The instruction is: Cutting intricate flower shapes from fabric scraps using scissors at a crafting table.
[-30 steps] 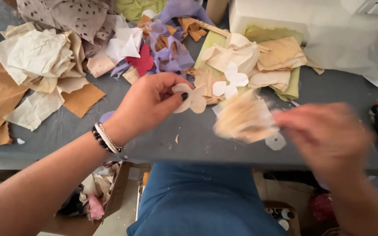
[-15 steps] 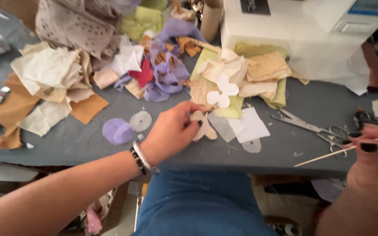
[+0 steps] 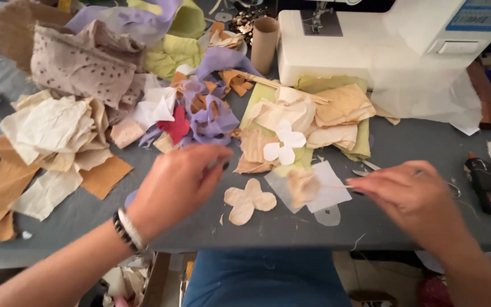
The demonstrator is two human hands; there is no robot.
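Observation:
My right hand (image 3: 413,196) pinches a thin wooden stick (image 3: 336,186) with a beige fabric bud (image 3: 302,186) at its tip, held over a pale translucent fabric piece (image 3: 328,193). My left hand (image 3: 180,182) hovers over the grey table (image 3: 416,148) with its fingers loosely curled and nothing in it, just left of a beige flower-shaped cutout (image 3: 249,200) lying flat. A white flower-shaped cutout (image 3: 284,142) rests on the fabric pile behind.
Heaps of cream, purple, green and tan fabric scraps (image 3: 86,108) fill the left and back. A white sewing machine (image 3: 382,51) stands at the back right, a cardboard tube (image 3: 264,42) beside it. A glue gun (image 3: 490,185) lies at the right; scissors (image 3: 370,169) are partly hidden.
My right hand has come in from the far right with the stick, bringing the bud over the pale fabric. My left hand has let go of the beige cutout and drawn back left.

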